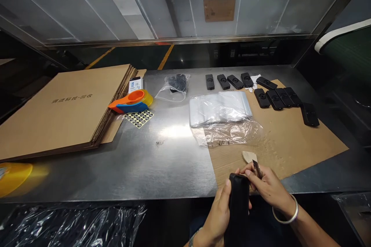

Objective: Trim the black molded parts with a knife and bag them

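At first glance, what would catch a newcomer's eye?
Probably the orange-and-blue tape dispenser, beside the cardboard stack at left. Then the hands at lower right, at the table's near edge, with a long black object. Black devices lie scattered at far right.

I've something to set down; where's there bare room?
Bare bench runs between the cardboard stack and clear bags, down to the front edge; another patch lies on the flat cardboard between the black devices and right hand. Crowded: by the tape dispenser and among the devices.
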`<state>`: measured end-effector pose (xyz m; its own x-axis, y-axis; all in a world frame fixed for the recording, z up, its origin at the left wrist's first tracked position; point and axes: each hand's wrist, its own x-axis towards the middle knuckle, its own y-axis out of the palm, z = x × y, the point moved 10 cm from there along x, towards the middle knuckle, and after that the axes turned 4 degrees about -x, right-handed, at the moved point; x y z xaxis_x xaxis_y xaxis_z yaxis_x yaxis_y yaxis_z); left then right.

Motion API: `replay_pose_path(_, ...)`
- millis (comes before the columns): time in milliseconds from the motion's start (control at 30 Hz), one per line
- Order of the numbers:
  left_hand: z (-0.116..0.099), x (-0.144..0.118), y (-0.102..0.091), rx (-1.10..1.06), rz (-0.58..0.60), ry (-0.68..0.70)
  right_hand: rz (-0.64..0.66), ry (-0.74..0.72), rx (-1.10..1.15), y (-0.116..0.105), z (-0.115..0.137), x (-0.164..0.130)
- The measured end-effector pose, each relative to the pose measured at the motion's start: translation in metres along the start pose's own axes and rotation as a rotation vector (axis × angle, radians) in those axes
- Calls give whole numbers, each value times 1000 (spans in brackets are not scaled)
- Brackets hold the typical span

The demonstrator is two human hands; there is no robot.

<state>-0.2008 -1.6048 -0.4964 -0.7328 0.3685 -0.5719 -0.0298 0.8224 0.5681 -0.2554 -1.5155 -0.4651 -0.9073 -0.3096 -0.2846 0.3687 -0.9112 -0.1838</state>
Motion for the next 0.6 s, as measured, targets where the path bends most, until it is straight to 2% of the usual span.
replay_pose_path(100, -4, 1, 2, 31, 97, -31, 252, -27, 38, 14, 8, -3)
replay_pose_path(167, -7, 3, 3, -36, 182, -74, 286, -30, 59, 14, 9, -8)
replay_pose_path(233, -14, 6, 5, -173, 275, -104, 191, -53, 75, 5, 6, -11)
replay_pose_path(300, -26, 10, 1, -362, 286, -73, 57, -117, 68, -5, 4, -17)
replay_pose_path(367, -37, 13, -9, -523, 222, 11, -74, -183, 50, -12, 4, -25)
replay_pose_path(433, -44, 14, -18, -587, 136, 119, -186, -202, 54, -16, 2, -30)
replay_pose_path(500, -45, 11, -22, -563, 69, 199, -269, -138, 100, -17, -4, -31)
replay_pose_path(600, -46, 5, -26, -492, -27, 287, -289, 21, 200, -9, -16, -26)
